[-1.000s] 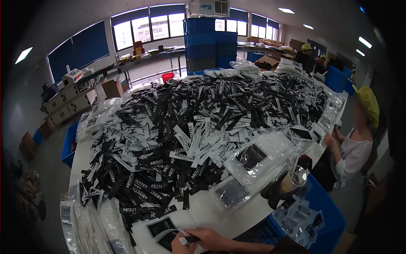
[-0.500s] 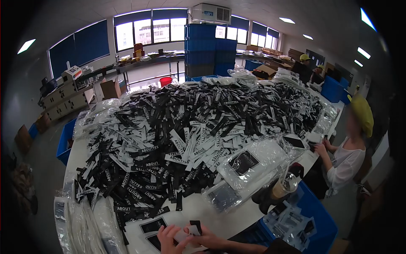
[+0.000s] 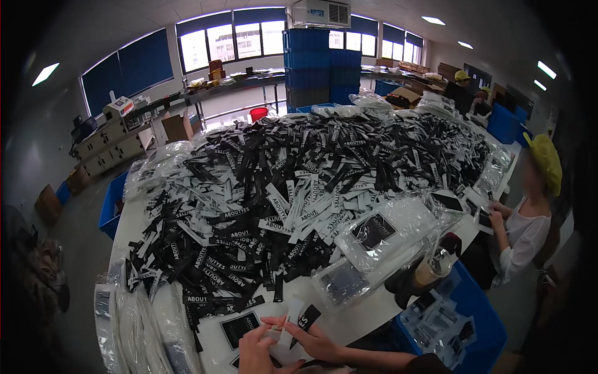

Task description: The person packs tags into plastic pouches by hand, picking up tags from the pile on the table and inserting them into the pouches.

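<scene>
Near the bottom of the head view, my right hand (image 3: 316, 344) is closed on a folded label strip (image 3: 306, 316), black with white letters on one part and white on another. My left hand (image 3: 256, 350) meets it from the left, fingertips pinched at the strip's white part. Just under both hands lies a stack of white plastic bags (image 3: 218, 333) with black printed panels. Beyond them spreads a large heap of black and white label strips (image 3: 249, 249) lettered ABOUTYES. My palms are turned from view.
Wrapped bag packs (image 3: 380, 234) lie right of the heap, beside a plastic cup with a drink (image 3: 430, 271). A blue bin (image 3: 486, 311) holding small printed bags stands at lower right. More clear-wrapped packs (image 3: 134, 324) line the left. A co-worker (image 3: 523, 230) handles bags at the right edge.
The view has swung slightly, shifting the scene rightward. The label strip now stands higher between my hands with its lettered black face showing, and my left fingers have closed in on it.
</scene>
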`<action>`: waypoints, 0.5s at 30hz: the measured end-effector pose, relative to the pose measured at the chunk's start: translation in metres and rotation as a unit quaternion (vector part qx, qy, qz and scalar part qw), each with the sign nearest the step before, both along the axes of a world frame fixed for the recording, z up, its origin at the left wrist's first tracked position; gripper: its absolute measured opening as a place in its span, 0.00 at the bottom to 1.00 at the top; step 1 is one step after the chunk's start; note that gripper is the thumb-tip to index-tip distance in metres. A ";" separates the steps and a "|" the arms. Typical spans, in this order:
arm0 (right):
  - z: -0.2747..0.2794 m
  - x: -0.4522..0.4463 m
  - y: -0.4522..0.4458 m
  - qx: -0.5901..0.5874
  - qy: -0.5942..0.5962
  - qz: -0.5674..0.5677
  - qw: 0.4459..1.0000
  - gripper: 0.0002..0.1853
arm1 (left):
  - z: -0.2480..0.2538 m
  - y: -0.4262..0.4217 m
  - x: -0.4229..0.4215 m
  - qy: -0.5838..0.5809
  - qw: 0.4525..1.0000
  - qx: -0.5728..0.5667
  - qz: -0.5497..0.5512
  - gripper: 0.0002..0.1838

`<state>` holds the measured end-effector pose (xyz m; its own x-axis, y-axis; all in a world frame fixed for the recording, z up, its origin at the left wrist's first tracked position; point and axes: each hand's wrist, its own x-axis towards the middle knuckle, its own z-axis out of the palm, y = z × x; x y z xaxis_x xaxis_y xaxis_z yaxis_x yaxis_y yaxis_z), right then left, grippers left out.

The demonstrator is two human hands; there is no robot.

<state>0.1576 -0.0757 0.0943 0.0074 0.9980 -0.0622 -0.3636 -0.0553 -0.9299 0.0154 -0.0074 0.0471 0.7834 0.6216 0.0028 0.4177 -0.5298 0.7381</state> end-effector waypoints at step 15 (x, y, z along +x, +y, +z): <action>-0.047 0.014 -0.002 0.064 -0.088 0.019 0.994 0.10 | -0.011 -0.012 0.009 -0.024 0.996 -0.081 0.041 0.20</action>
<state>0.1715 -0.0774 0.0474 -0.0314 0.9974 0.0648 -0.1939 0.0575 -0.9793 0.0242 -0.0192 0.0362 0.7319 0.6781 -0.0671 0.4169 -0.3677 0.8312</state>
